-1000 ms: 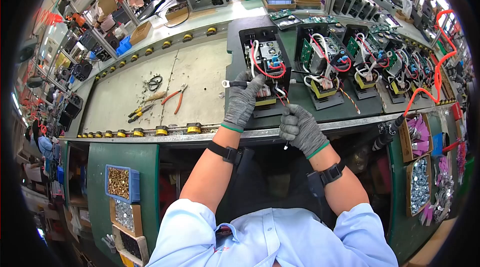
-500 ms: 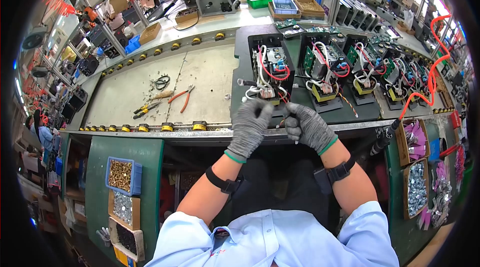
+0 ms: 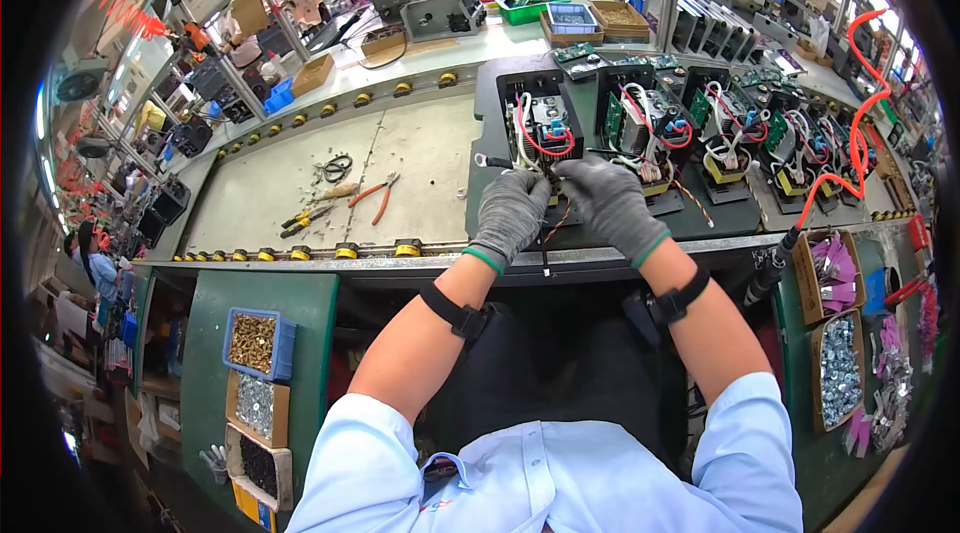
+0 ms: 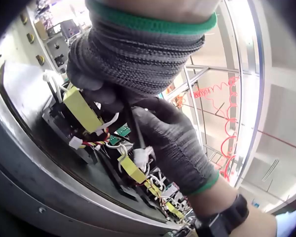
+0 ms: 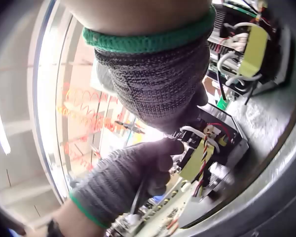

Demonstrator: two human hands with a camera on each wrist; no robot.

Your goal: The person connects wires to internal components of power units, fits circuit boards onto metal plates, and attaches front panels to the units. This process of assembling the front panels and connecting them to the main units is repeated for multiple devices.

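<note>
Both hands wear grey knit gloves with green cuffs and meet at the front of the leftmost black power unit (image 3: 544,83). My left hand (image 3: 513,211) has curled fingers around a black cable (image 3: 545,251), whose white-tipped end hangs down between the hands. Close beside it, the right hand (image 3: 608,201) reaches its fingertips to the same wiring; I cannot tell what they grip. A ring terminal on a black lead (image 3: 494,161) sticks out left of the unit. In the right wrist view, twisted wires (image 5: 203,163) hang before a yellow-wrapped transformer (image 5: 191,168).
More open units (image 3: 720,123) stand in a row to the right. Pliers (image 3: 374,201), yellow-handled cutters (image 3: 302,220) and a coil of black cable (image 3: 336,169) lie on the bench at left. Bins of hardware (image 3: 256,343) flank the person, and an orange coiled hose (image 3: 858,133) hangs at right.
The left hand drew back from the unit, then went forward to its front wiring. The right hand has moved up and forward beside it. The black cable now hangs between the hands.
</note>
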